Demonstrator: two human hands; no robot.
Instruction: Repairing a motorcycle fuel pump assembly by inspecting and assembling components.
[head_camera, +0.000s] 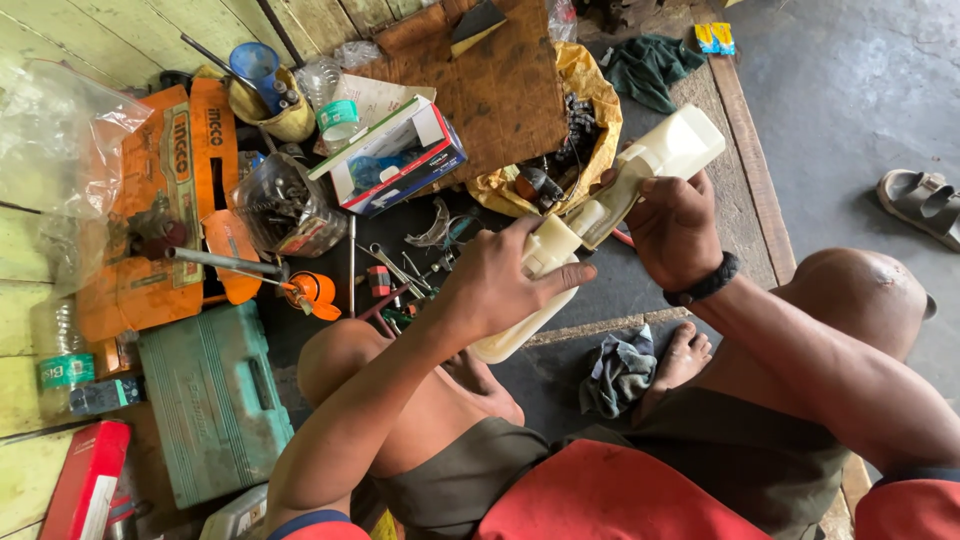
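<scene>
I sit cross-legged on the floor, holding a cream plastic casing in two pieces. My left hand (497, 281) grips the lower piece (525, 325), a curved shell that points down toward my knee. My right hand (673, 226), with a black band on its wrist, grips the upper piece (668, 152), a boxy housing with a narrow neck. The two pieces meet between my hands. Both hands are closed around the plastic.
Wrenches and small tools (405, 275) lie on the dark floor by my left knee. A green tool case (213, 400), an orange case (165, 215), a clear jar (285, 205), a blue-white box (395, 155), a yellow bag (570, 140) and a grey rag (618, 370) surround me. A sandal (920, 205) lies right.
</scene>
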